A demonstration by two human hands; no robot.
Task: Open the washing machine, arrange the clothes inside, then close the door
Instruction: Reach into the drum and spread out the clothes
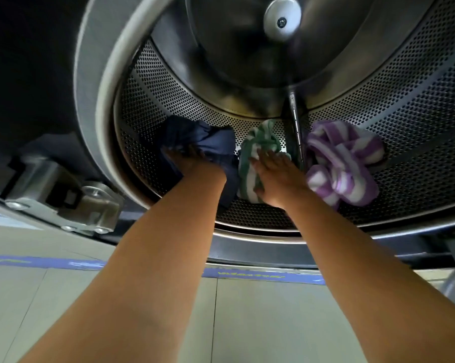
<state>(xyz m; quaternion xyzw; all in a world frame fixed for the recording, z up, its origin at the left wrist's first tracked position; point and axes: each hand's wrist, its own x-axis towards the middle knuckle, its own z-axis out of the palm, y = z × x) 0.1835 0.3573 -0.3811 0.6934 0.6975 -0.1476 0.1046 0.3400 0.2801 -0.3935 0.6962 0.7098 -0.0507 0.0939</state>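
Both my arms reach into the open washing machine drum point(168, 100), a perforated steel cylinder. My left hand point(192, 162) is closed on a dark navy garment point(208, 142) lying at the drum's bottom left. My right hand point(276, 176) lies on a green-and-white striped cloth point(257, 138) in the middle, thumb curled under its lower edge. A purple-and-white striped cloth point(344, 158) lies crumpled to the right, beyond a raised steel paddle point(295, 121), untouched. The door itself is out of view.
The door hinge bracket point(90, 203) sits at the lower left of the opening. The steel door rim point(247, 239) runs below my wrists. Grey floor tiles with a blue tape line point(260, 275) lie beneath.
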